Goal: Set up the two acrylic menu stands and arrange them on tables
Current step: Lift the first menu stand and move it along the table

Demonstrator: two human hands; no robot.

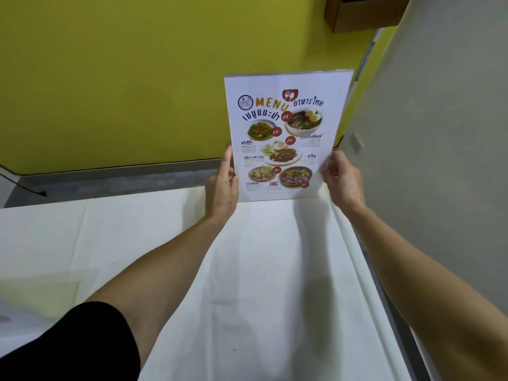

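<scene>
An acrylic menu stand (283, 133) with a printed food menu inside stands upright near the far edge of a table covered in a white cloth (261, 270). The printed side faces me. My left hand (222, 182) grips its lower left edge, fingers flat along the side. My right hand (341, 177) holds its lower right edge. The bottom of the stand sits at or just above the cloth; I cannot tell if it touches. Its base is hidden from view.
A yellow-green wall (123, 78) rises behind the table, with a grey floor strip (110, 180) below it. A pale wall (439, 160) runs close along the right side. A wooden box (362, 12) hangs top right. A sheet with a red mark (11, 320) lies at the lower left.
</scene>
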